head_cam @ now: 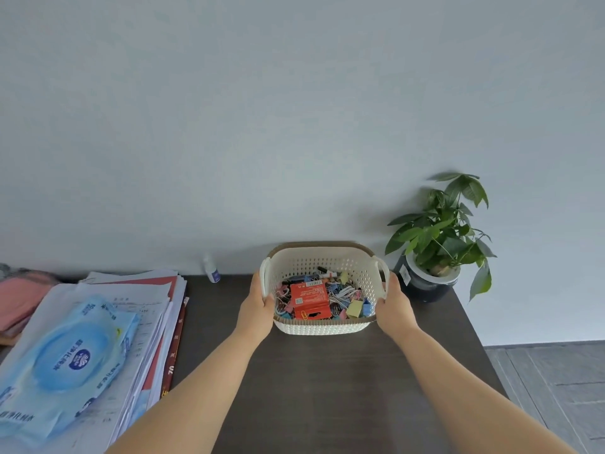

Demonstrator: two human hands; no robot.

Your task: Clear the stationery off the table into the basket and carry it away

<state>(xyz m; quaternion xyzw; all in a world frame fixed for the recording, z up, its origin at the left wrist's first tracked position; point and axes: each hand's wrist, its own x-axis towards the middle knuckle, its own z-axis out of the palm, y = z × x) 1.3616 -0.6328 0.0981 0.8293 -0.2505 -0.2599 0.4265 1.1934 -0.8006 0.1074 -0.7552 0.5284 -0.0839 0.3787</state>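
Head view: the basket (322, 327) is at the far part of the table (327, 388), near the wall, with its long axis from 9 to 3 o'clock. The left hand (257, 309) grips its 9 o'clock end and the right hand (394, 309) its 3 o'clock end. Each thumb is hooked over the rim; the other fingers are hidden outside the wall. Both hands are equally near, so I judge the lift will be straight up and toward 6 o'clock. Whether the bottom touches the table, I cannot tell.

Inside lie a red box (309, 298) in the middle and many coloured clips (343, 293) around it. A small bottle (212, 268) stands at 10 o'clock from the basket, a plant (438, 237) at 2 o'clock, and papers (157, 309) at 9 o'clock.
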